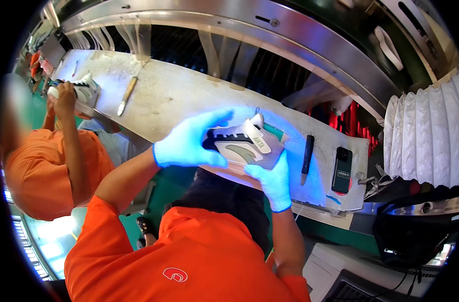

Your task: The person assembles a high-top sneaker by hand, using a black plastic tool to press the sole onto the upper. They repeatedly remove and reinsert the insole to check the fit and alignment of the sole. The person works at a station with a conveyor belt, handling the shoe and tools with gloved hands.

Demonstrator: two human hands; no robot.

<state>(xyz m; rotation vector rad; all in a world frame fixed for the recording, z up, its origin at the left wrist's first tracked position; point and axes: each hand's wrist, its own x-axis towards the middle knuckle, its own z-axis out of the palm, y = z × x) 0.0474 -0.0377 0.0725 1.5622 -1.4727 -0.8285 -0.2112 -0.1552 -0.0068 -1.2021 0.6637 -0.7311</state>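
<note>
A white and grey sneaker (244, 143) with dark trim and a wide white strap is held over the near edge of the worktable, under bluish light. My gloved right hand (272, 181) grips its right end, thumb along the side. At the other end my gloved left hand (189, 143) is spread wide, fingers above and thumb below the shoe; whether its palm touches the shoe cannot be made out. Behind the sneaker shows part of a teal-green piece (274, 132). Right of it lies a knife with a black handle (307, 156).
The pale worktable (174, 95) runs along a metal machine with hanging strips (209, 48). A phone (342, 170) and a wooden-handled blade (128, 96) lie on it. At left, a co-worker in orange (63, 166) handles another shoe (86, 89). A white ribbed duct (426, 136) stands right.
</note>
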